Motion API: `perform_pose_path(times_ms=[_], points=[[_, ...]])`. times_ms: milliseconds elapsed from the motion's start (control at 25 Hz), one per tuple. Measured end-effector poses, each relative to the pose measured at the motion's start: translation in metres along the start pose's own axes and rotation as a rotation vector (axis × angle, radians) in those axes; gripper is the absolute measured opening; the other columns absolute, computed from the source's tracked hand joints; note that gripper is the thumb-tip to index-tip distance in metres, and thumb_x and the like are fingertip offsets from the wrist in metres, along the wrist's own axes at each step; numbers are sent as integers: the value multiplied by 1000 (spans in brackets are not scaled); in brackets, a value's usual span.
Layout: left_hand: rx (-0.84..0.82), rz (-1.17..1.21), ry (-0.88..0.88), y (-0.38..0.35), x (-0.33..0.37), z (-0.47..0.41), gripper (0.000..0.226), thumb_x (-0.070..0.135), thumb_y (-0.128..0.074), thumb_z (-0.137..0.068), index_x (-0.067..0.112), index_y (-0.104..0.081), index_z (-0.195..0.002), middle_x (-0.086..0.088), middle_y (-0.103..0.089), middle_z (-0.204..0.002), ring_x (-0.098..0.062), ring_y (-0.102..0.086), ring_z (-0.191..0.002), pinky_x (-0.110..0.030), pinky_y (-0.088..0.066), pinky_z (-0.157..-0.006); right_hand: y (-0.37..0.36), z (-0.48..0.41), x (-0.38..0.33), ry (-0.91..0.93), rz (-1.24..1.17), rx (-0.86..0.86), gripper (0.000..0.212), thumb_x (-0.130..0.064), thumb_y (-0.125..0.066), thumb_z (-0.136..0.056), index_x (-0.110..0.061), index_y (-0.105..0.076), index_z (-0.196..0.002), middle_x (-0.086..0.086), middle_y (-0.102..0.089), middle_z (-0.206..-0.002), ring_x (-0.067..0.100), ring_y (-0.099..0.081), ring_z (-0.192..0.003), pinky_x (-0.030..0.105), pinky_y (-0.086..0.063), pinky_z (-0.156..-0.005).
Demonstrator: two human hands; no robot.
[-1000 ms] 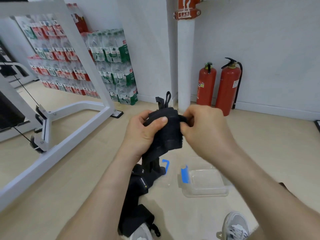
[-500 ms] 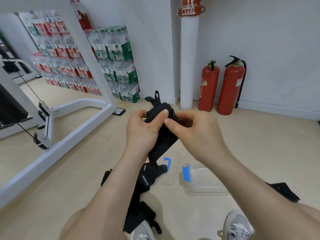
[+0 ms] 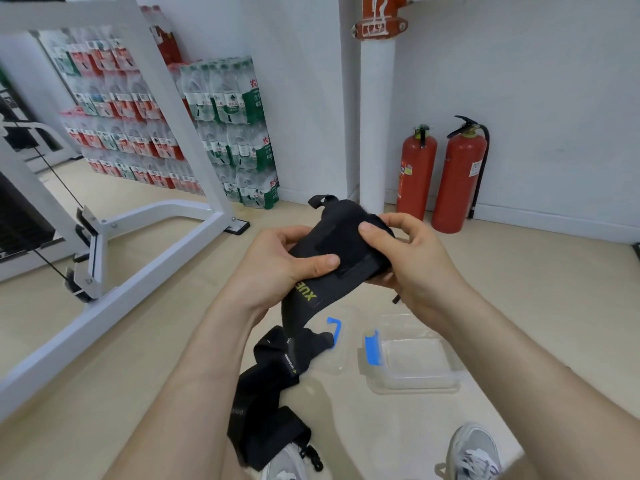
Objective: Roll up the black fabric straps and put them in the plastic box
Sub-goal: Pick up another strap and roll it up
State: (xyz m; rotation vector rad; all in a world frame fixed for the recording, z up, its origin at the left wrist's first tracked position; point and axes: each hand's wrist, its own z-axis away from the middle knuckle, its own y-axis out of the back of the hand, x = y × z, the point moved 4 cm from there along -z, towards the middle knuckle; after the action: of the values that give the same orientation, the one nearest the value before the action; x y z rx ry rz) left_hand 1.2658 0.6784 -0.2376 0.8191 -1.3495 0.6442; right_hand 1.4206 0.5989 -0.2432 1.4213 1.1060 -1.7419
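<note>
A black fabric strap (image 3: 341,244) with yellow lettering is partly rolled at chest height. My left hand (image 3: 277,268) grips the roll from the left, thumb lying across its front. My right hand (image 3: 408,258) holds it from the right, thumb pressed on top. The loose tail hangs down to the floor, where more black strap (image 3: 263,410) lies bunched near my shoe. The clear plastic box (image 3: 412,365) with a blue clip sits open on the floor below my right hand. Its clear lid (image 3: 334,344), also with a blue clip, lies just left of it.
A white gym machine frame (image 3: 114,265) with a cable runs across the left. Stacked packs of water bottles (image 3: 225,133) stand against the back wall. Two red fire extinguishers (image 3: 440,174) stand beside a white pipe (image 3: 375,116). My grey shoes (image 3: 474,452) are at the bottom edge.
The roll has tilted more sideways and my right thumb has shifted onto its top. The yellow lettering on the strap now shows below my left thumb.
</note>
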Motion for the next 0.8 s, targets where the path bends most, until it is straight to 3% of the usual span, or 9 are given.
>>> perform_pose_path(times_ms=[160, 360, 480, 600, 680, 800], points=[[108, 41, -59, 6, 2, 0, 18, -4, -74, -78, 8, -75, -91, -21, -74, -93, -31, -70, -80, -48, -55, -84, -5, 0, 2, -11, -58, -99, 31, -18, -64, -94, -5, -64, -122, 15, -74, -99, 22, -73, -82, 36, -60, -68], [171, 110, -101, 9, 1, -1, 28, -5, -68, -82, 18, -78, -69, -9, -74, -74, -22, -69, -66, -33, -57, -67, -10, 1, 6, -36, -139, -166, 28, -18, -58, -97, -3, -65, -119, 15, -73, -99, 23, -72, -85, 36, -62, -71], [252, 232, -70, 4, -7, -6, 5, 14, -76, -71, 14, -72, -67, -5, -72, -68, -17, -66, -59, -31, -56, -61, -17, 2, 10, -114, -243, -217, 23, -21, -52, -100, -7, -69, -109, 9, -74, -93, 21, -72, -83, 37, -62, -76], [157, 313, -10, -4, -18, -12, 48, 49, -84, -64, 10, -71, -88, -8, -75, -88, -21, -71, -77, -37, -57, -75, -21, 3, 12, -208, -395, -302, 26, -25, -48, -100, -11, -69, -105, 8, -75, -98, 20, -72, -89, 40, -59, -86], [24, 347, 16, -13, -20, -11, 63, 64, -84, -53, 16, -77, -92, -12, -74, -103, -24, -71, -93, -40, -55, -90, -21, 5, 12, -214, -319, -356, 27, -22, -43, -102, -13, -68, -100, 3, -74, -81, 17, -72, -76, 35, -61, -74], [8, 443, 61, -17, -16, -8, 41, 55, -74, -69, 17, -81, -83, -11, -75, -97, -22, -71, -87, -40, -52, -93, -15, 5, 10, -160, -40, -359, 33, -24, -43, -104, -16, -71, -90, 3, -71, -77, 23, -69, -78, 35, -57, -68]])
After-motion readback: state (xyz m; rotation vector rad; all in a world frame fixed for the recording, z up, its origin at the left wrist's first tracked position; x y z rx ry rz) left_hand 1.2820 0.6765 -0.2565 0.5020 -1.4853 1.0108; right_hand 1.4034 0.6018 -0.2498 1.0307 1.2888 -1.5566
